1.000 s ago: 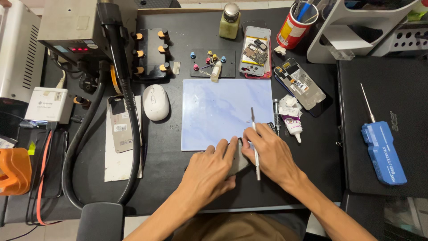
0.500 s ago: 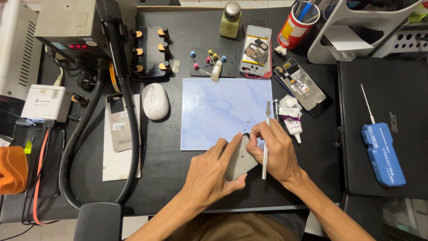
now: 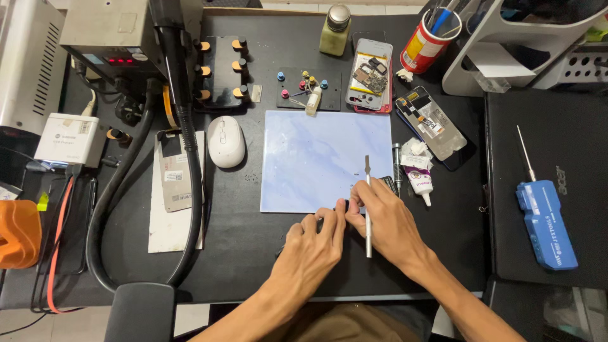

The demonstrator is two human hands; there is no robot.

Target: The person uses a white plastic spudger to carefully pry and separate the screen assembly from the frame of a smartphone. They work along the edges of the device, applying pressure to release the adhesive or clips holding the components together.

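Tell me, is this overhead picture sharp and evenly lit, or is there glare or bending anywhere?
Head view: even, soft light, faint shadows under the left hand and right hand; mild sheen on the pale blue mat; sharp mid-frame; edges bow slightly near the grey box.

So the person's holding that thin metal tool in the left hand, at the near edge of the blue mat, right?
Not quite: the head view shows the thin metal tool in the right hand, not the left. The rest holds: both hands meet at the near edge of the blue mat.

Blue mat (image 3: 316, 158) lies open; mouse (image 3: 226, 141) and glue tube (image 3: 418, 180) flank it.
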